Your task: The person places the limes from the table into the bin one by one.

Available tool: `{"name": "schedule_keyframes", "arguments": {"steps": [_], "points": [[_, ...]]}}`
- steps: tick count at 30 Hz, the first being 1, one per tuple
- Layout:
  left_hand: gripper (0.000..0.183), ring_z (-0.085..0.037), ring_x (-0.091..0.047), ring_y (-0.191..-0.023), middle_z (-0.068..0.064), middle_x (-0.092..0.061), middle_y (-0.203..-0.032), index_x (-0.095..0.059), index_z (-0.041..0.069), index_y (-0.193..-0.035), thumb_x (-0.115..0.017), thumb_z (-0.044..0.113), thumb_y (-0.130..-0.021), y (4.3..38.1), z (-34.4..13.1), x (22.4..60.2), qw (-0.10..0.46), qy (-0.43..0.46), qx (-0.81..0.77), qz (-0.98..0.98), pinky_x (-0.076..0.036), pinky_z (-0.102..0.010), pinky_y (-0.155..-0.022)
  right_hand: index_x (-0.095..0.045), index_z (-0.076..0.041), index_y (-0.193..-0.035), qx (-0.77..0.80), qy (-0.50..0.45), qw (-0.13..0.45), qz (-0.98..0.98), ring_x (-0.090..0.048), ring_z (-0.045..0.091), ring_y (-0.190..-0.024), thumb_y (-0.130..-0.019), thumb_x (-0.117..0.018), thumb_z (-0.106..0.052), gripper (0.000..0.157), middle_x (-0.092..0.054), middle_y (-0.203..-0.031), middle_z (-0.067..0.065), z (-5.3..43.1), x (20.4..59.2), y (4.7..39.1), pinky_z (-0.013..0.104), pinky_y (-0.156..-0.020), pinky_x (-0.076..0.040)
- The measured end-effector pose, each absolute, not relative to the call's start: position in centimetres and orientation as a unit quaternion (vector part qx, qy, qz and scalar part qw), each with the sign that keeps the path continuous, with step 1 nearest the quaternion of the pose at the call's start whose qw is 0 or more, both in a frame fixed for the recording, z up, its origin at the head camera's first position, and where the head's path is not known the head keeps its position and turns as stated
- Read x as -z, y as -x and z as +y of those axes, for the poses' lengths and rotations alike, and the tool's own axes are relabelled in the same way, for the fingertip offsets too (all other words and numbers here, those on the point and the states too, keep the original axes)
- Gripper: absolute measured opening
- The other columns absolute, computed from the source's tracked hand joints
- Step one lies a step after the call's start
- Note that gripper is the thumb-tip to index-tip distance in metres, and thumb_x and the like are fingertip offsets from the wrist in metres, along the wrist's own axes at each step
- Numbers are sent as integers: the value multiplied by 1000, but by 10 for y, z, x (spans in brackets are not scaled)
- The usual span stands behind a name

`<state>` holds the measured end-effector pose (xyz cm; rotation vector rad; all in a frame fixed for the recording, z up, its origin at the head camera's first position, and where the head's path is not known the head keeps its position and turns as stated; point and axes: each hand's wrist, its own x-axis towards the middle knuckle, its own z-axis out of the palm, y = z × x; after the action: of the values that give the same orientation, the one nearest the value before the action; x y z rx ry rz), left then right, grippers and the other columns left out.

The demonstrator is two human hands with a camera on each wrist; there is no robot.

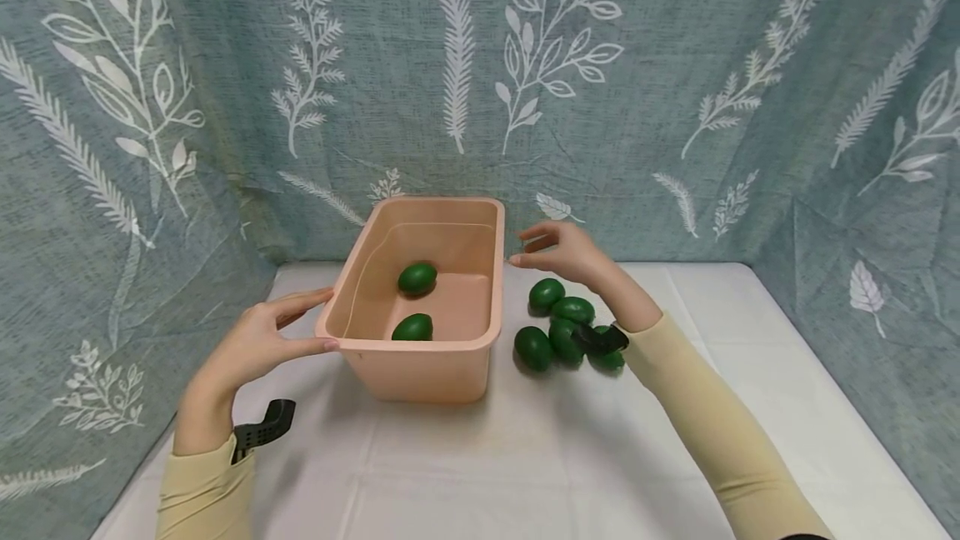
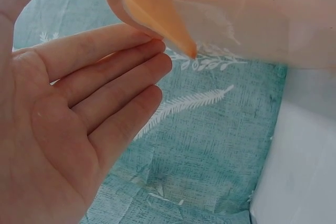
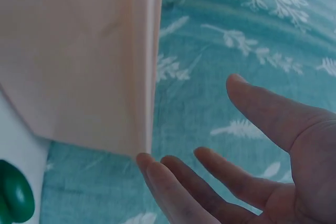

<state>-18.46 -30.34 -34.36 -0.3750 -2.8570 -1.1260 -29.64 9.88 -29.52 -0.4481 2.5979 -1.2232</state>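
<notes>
A peach-coloured plastic bin (image 1: 420,373) stands on the white cloth, left of centre in the head view. Two smooth, dark green egg-shaped fruits (image 1: 417,278) lie inside it. At the bin's left side is my left hand (image 1: 258,340), its nearly straight fingers (image 2: 110,77) touching the rim from outside and its thumb at the front left corner. My right hand (image 1: 566,252) hovers just off the right rim, thumb and fingers spread and holding nothing. Below it, several more of the green fruits (image 1: 533,348) sit in a cluster, partly hidden by the right wrist's black camera mount.
The white-covered table (image 1: 465,482) carries the bin and the fruit cluster. Grey-green leaf-patterned fabric (image 1: 390,48) hangs behind and at both sides. Another black camera mount (image 1: 262,427) juts from my left wrist.
</notes>
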Motion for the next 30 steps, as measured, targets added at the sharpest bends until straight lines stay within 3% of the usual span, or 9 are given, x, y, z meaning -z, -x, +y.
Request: {"name": "schedule_keyframes", "arguments": {"steps": [11, 30], "points": [[73, -38, -40, -133, -7, -47, -143, -49, 17, -141, -77, 42, -78, 184, -304, 344, 31, 126, 359, -924, -40, -56, -106, -49, -15, -138, 425, 120, 110, 890, -49, 34, -125, -87, -67, -41, 60, -53, -135, 14, 140, 321, 294, 51, -101, -47], [73, -38, -40, -133, -7, -48, -143, -49, 16, -140, -76, 43, -78, 184, -302, 342, 30, 127, 351, -927, -40, -55, -106, -46, -8, -139, 389, 59, 115, 912, -52, 38, -121, -86, -67, -44, 67, -52, -136, 21, 188, 374, 291, 50, -97, -50]]}}
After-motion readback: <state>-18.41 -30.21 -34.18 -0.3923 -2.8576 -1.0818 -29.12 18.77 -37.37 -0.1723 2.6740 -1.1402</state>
